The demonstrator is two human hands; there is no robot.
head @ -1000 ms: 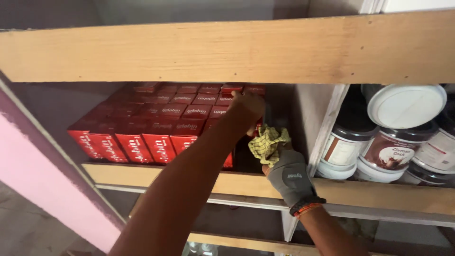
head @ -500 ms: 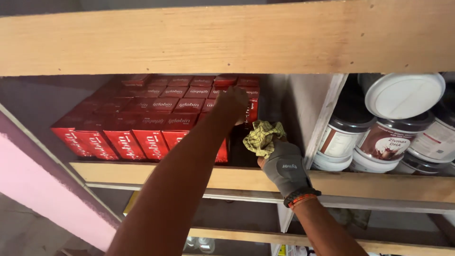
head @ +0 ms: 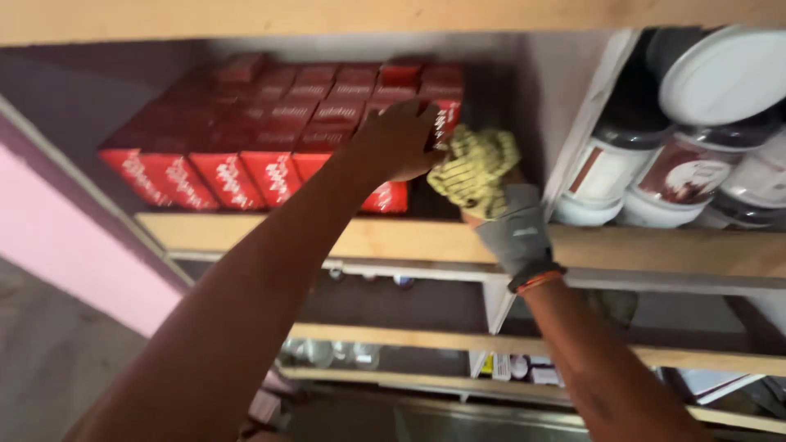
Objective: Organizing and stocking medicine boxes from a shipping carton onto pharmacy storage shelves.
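Several red boxes stand packed in rows on a wooden shelf. My left hand is bare and reaches into the shelf, its fingers on the right end of the row of red boxes. My right hand wears a grey glove with an orange-edged cuff and holds a crumpled yellow cloth against the narrow dark space between the boxes and the white divider. The fingertips of both hands are partly hidden.
Right of the divider stand large jars with white lids, some tipped. A wooden board crosses the top of the view. Lower shelves hold small glass jars and packets. A pink wall lies at the left.
The view has drawn closer to the shelf. My left hand has settled on the right-hand boxes and the gloved hand with the cloth has risen slightly beside them.
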